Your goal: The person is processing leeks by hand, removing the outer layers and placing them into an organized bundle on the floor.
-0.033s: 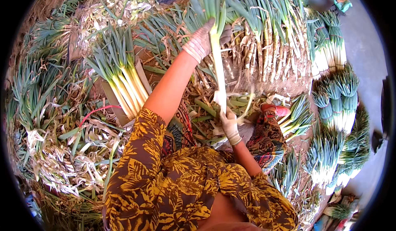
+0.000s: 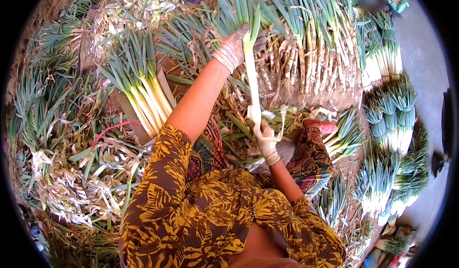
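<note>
A long leek [image 2: 252, 76] with a white shank and green leaves slants upright in front of me. My left hand [image 2: 232, 48], in a pale glove, is closed around it where the white turns green. At its lower end my right hand [image 2: 267, 143], also gloved, has its fingers closed on the white shank. A thin pale strip of peel [image 2: 282, 120] curls up beside the right hand. To the left, several clean leeks [image 2: 143, 100] lie together in a cardboard holder [image 2: 166, 87].
Untrimmed leeks with dirty roots [image 2: 311, 60] lie across the far side. Tied leek bundles [image 2: 389, 120] line the right edge beside a grey floor [image 2: 425, 43]. Heaped peelings [image 2: 81, 191] cover the left. Trimmed leeks [image 2: 344, 136] rest near a pink shoe [image 2: 320, 125].
The peel strip by my right hand has swung and curled differently. The leek's lower end has shifted slightly, while my left hand keeps its hold.
</note>
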The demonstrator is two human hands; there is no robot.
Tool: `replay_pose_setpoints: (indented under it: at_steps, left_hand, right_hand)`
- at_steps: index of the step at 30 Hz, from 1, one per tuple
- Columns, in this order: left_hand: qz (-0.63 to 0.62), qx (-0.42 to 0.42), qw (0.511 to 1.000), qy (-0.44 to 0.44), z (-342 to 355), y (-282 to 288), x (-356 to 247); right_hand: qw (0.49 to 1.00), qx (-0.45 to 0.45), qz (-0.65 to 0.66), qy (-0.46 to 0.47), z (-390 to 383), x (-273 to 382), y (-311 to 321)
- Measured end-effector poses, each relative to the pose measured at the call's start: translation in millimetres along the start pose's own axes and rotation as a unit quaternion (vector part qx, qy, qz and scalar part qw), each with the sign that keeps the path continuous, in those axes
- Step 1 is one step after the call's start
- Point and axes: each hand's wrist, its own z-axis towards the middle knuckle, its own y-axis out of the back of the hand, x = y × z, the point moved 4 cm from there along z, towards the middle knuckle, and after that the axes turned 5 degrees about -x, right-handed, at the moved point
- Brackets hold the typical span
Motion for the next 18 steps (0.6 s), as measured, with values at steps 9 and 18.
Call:
replay_pose_setpoints:
  at_steps: [9,18]
  left_hand:
    - [-0.035,-0.035,0.996,0.074,0,6,51]
    - [0.021,-0.134,0.987,-0.086,-11,38,-48]
  right_hand:
    - [0.923,-0.025,0.373,0.094,149,208,35]
    - [0.986,-0.115,-0.117,0.021,136,102,3]
